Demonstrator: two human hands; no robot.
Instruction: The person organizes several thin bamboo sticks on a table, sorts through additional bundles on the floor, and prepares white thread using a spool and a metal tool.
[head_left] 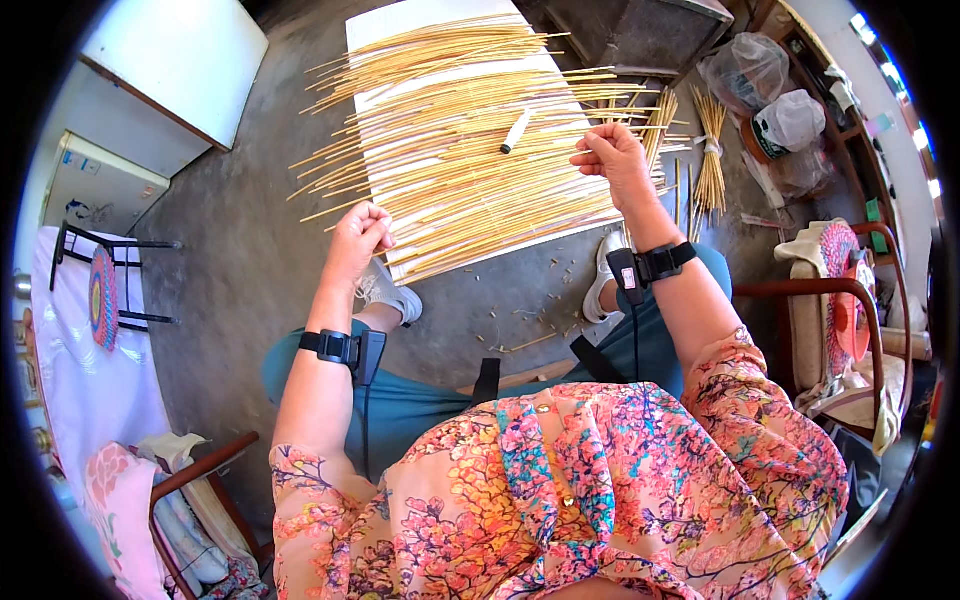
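Many thin golden stalks [470, 150] lie side by side across a white board [400, 22], their ends sticking out past both long edges. At the board's near left corner is my left hand [358, 238], fingers pinched together beside the stalk ends. My right hand [614, 160] is higher, over the right edge, with thumb and fingertips pressed together. Whether either pinch holds a stalk or something thinner cannot be made out against the straw. Between the hands, farther back, a small white tapered tool with a black end [517, 131] rests on the stalks.
Tied bundles of stalks [710, 160] stand right of the board, near plastic bags [790, 120]. Short cut bits [535, 310] litter the floor between my shoes [385, 292]. Chairs [860, 290] flank me, and a white cabinet [175, 65] is at the far left.
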